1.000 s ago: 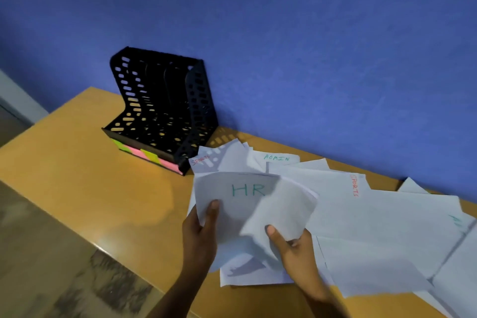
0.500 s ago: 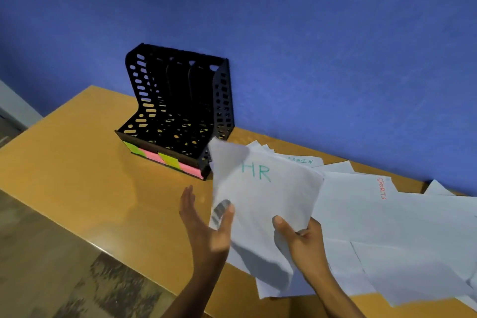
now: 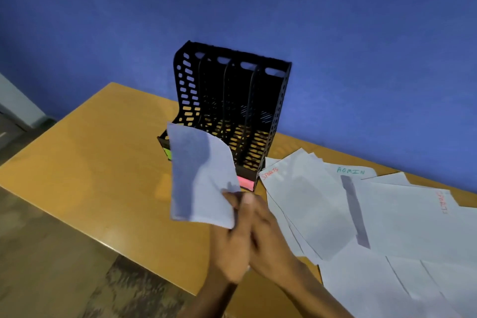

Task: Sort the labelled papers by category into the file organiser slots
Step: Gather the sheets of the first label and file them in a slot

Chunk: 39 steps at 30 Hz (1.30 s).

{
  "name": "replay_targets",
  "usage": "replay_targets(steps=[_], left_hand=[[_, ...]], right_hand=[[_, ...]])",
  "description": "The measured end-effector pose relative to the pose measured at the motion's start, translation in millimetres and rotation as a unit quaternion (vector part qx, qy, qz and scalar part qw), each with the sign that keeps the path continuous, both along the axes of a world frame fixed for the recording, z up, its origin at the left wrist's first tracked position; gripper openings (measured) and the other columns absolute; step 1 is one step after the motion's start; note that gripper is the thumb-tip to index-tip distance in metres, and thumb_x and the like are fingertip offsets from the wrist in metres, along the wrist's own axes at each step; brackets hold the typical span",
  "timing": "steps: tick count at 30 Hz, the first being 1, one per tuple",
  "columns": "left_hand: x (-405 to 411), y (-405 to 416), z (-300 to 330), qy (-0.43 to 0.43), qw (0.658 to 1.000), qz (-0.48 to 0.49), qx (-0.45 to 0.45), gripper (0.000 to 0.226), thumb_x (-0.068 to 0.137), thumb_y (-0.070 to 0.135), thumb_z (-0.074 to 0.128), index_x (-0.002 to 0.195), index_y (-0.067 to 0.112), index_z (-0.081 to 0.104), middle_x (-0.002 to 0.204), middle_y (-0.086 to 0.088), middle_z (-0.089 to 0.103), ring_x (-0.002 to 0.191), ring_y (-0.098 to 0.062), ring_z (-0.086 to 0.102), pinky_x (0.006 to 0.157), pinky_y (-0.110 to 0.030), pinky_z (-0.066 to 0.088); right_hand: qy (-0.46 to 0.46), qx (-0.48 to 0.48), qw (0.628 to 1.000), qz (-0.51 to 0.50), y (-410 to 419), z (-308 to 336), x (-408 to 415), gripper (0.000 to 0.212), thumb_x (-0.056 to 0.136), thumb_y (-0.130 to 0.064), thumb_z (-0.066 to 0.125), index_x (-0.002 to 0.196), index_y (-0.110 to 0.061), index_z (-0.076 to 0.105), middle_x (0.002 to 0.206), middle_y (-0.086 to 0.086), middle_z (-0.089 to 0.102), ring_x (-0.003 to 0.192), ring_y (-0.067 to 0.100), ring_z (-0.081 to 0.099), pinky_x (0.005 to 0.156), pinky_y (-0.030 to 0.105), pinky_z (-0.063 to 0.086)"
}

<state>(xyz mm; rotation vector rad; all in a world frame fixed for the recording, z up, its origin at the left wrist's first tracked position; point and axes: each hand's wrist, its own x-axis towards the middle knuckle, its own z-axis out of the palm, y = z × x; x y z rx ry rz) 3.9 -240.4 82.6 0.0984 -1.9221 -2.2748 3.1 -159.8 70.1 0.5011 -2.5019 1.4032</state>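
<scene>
A black mesh file organiser (image 3: 271,116) with several upright slots stands on the wooden table against the blue wall. Green (image 3: 168,154) and pink (image 3: 245,183) label strips show on its front edge. I hold the HR paper (image 3: 201,178) upright just in front of the organiser's left slots, its blank side towards me. My left hand (image 3: 228,248) and my right hand (image 3: 271,235) press together at its lower right corner, both pinching it. Loose labelled papers lie to the right: a SPORTS sheet (image 3: 296,196), an ADMIN sheet (image 3: 351,171) and a second SPORTS sheet (image 3: 413,214).
The wooden table (image 3: 90,175) ends at a front edge running diagonally below my hands, with patterned floor (image 3: 51,266) beyond it. The blue wall (image 3: 335,34) stands right behind the organiser. The pile of white sheets covers the table's right side.
The HR paper has been lifted off the pile and swung left to the front of the organiser, turning its blank side to me. My left hand has closed in beside the right at its corner.
</scene>
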Motion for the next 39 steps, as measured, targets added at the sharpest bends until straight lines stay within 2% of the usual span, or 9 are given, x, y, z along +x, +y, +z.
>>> replay_targets(steps=[6,11,15,18,21,27,31,34,39], left_hand=[[-42,-60,33,0.052,0.999,0.009,0.003,0.043,0.087,0.046,0.056,0.127,0.03,0.059,0.122,0.016,0.067,0.119,-0.003,0.059,0.098,-0.025,0.048],[-94,-91,64,0.109,0.993,0.023,-0.04,0.019,0.095,0.043,0.046,0.091,0.037,0.064,0.071,0.018,0.066,0.065,0.002,0.063,0.054,-0.019,0.05],[-139,-112,79,0.165,0.983,0.051,-0.067,0.029,0.102,0.031,0.036,0.119,0.049,0.051,0.117,0.032,0.062,0.115,0.003,0.057,0.09,-0.019,0.05],[-172,-123,81,0.165,0.974,0.058,-0.143,0.034,0.104,0.034,0.032,0.107,0.061,0.053,0.103,0.04,0.061,0.097,0.018,0.056,0.074,-0.005,0.046],[-208,-132,73,0.157,0.971,0.056,-0.173,0.026,0.103,0.038,0.03,0.102,0.049,0.054,0.084,0.034,0.06,0.074,0.016,0.053,0.057,-0.004,0.039],[-270,-134,35,0.099,0.977,0.015,-0.19,0.036,0.103,0.04,0.03,0.133,0.028,0.044,0.117,0.019,0.059,0.103,0.009,0.057,0.079,-0.014,0.049],[-294,-130,16,0.071,0.981,-0.007,-0.181,0.028,0.101,0.044,0.031,0.127,0.044,0.044,0.12,0.02,0.058,0.104,0.01,0.057,0.086,-0.029,0.048],[-307,-126,1,0.052,0.978,-0.012,-0.2,0.033,0.1,0.047,0.032,0.13,0.038,0.043,0.124,0.01,0.057,0.102,0.014,0.056,0.087,-0.028,0.046],[-324,-125,-32,0.023,0.973,-0.021,-0.228,0.046,0.099,0.049,0.034,0.133,0.021,0.049,0.117,-0.01,0.06,0.102,-0.022,0.062,0.078,-0.034,0.045]], right_hand=[[0.066,0.161,0.98,0.099,-36,31,-39,0.093,0.076,-0.001,0.066,0.153,-0.014,0.015,0.156,0.009,0.026,0.144,0.025,0.026,0.117,0.032,0.027],[0.091,0.21,0.965,0.131,-54,56,-78,0.101,0.068,-0.011,0.071,0.152,-0.013,0.015,0.161,0.011,0.011,0.146,0.027,0.019,0.12,0.034,0.022],[0.087,0.233,0.965,0.085,-52,33,-101,0.102,0.078,-0.021,0.072,0.155,-0.026,0.005,0.162,0.006,0.011,0.142,0.02,0.016,0.114,0.034,0.019],[0.002,0.29,0.957,0.022,-33,-13,-107,0.096,0.085,-0.027,0.065,0.154,-0.03,-0.002,0.163,0.004,0.006,0.148,0.021,0.008,0.118,0.047,0.019],[-0.11,0.343,0.932,-0.041,-7,-57,-107,0.091,0.091,-0.033,0.058,0.152,-0.034,-0.009,0.165,0.002,-0.005,0.147,0.021,-0.023,0.12,0.058,0.004],[-0.146,0.393,0.905,-0.073,18,-97,-107,0.085,0.094,-0.044,0.051,0.154,-0.033,-0.008,0.165,0.003,-0.009,0.144,0.025,-0.027,0.114,0.049,-0.024],[-0.123,0.384,0.91,-0.098,15,-97,-106,0.09,0.08,-0.049,0.068,0.154,-0.027,0.022,0.161,0.009,0.024,0.148,0.029,0.012,0.114,0.045,0.0],[-0.124,0.383,0.912,-0.077,18,-106,-108,0.088,0.095,-0.045,0.05,0.152,-0.034,-0.014,0.164,0.003,-0.015,0.144,0.024,-0.029,0.119,0.046,-0.019],[-0.141,0.376,0.913,-0.075,17,-109,-106,0.09,0.095,-0.04,0.054,0.152,-0.032,-0.015,0.164,0.005,-0.012,0.143,0.025,-0.03,0.115,0.048,-0.015]])
